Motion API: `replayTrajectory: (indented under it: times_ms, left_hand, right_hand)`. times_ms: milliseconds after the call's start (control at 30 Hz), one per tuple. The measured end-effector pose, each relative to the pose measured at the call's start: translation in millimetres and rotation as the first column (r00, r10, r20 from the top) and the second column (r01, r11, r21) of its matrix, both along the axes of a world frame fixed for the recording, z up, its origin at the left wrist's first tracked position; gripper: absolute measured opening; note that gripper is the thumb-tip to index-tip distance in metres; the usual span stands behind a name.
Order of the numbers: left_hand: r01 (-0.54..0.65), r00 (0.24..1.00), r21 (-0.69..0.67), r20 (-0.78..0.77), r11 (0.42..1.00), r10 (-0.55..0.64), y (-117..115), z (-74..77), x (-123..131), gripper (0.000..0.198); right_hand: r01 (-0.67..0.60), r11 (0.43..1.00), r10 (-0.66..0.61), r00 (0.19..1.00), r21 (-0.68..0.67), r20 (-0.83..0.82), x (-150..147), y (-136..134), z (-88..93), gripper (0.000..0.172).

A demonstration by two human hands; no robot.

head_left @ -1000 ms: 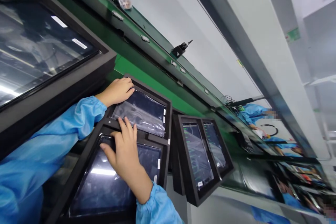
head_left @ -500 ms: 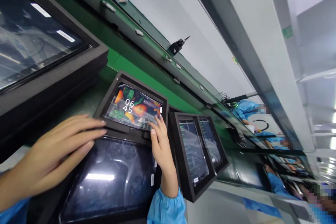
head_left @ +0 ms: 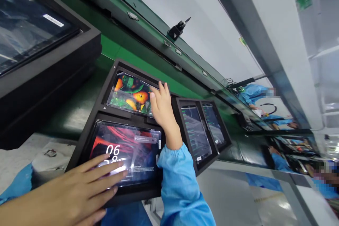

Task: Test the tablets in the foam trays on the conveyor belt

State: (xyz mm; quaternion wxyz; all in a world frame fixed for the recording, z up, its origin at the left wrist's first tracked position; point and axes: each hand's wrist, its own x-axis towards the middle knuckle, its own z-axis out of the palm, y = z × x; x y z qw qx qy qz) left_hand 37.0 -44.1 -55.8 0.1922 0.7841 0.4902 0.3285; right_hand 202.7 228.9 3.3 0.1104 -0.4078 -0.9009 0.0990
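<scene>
Two tablets sit in a black tray [head_left: 87, 130] on the green conveyor [head_left: 122, 56]. The far tablet [head_left: 127, 93] shows an orange and green picture. My right hand [head_left: 160, 104] lies on its right part with fingers stretched out. The near tablet [head_left: 132, 152] is lit with a red picture and the digits 06. My left hand [head_left: 79, 190] rests over its lower left corner, fingers flat and spread, fingertips touching the glass. Neither hand holds anything. Both arms wear blue sleeves.
A large black framed screen [head_left: 39, 42] stands at the left. A second tray with two lit tablets [head_left: 203, 130] lies to the right. Further down the line other people in blue [head_left: 251, 95] work. A black clamp [head_left: 178, 28] sits on the conveyor rail.
The near tablet's screen has lit up. My left hand slid down to that tablet's lower left corner. My right hand moved up onto the far tablet's right side.
</scene>
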Motion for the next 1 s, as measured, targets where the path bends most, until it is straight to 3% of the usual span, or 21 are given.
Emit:
replayTrajectory:
  times_ms: [67, 100, 167, 233, 300, 500, 667, 833, 1000]
  left_hand:
    - [0.12, 0.983, 0.069, -0.151, 0.99, -0.109, 19.4, -6.9, -16.5, 0.061]
    - [0.081, 0.982, 0.078, -0.177, 0.994, -0.067, 28.0, -10.3, -25.7, 0.061]
    - [-0.145, 0.981, 0.058, -0.12, 0.988, 0.152, 37.7, -15.1, -39.8, 0.06]
    - [-0.369, 0.93, -0.003, 0.003, 0.93, 0.369, 33.9, -17.0, -42.5, 0.06]
    - [-0.488, 0.858, -0.11, 0.121, 0.866, 0.499, 18.6, -18.9, -33.7, 0.061]
    - [-0.509, 0.761, -0.394, 0.211, 0.766, 0.614, -33.4, -38.4, 0.7, 0.077]
    - [-0.494, 0.719, -0.488, 0.237, 0.72, 0.654, -47.2, -44.1, 5.4, 0.074]
    - [-0.499, 0.754, -0.456, 0.19, 0.736, 0.629, -42.0, -37.4, 5.2, 0.072]
    - [-0.51, 0.772, -0.445, 0.142, 0.736, 0.62, -30.4, -38.5, 7.5, 0.076]
  right_hand:
    - [-0.078, 0.996, 0.077, 0.997, -0.042, -0.006, 14.9, -27.2, 5.0, 0.051]
    - [-0.104, 0.992, 0.104, 0.995, -0.071, -0.002, 23.1, -40.4, 6.5, 0.051]
    - [-0.124, 0.984, 0.126, 0.992, -0.131, 0.007, 37.4, -62.3, 6.4, 0.05]
    - [-0.126, 0.976, 0.128, 0.992, -0.176, 0.003, 45.2, -76.7, 1.3, 0.048]
    - [-0.148, 0.971, 0.147, 0.989, -0.189, -0.019, 43.3, -84.2, -8.1, 0.045]
    - [-0.307, 0.946, 0.3, 0.95, -0.099, -0.083, -5.9, -75.4, -35.0, 0.045]
    - [-0.327, 0.943, 0.326, 0.945, -0.064, -0.031, -36.8, -56.2, -43.5, 0.045]
    - [-0.298, 0.953, 0.292, 0.952, -0.061, -0.097, -31.3, -56.3, -42.9, 0.048]
    - [-0.207, 0.978, 0.202, 0.959, -0.003, -0.197, -0.4, -62.9, -25.4, 0.047]
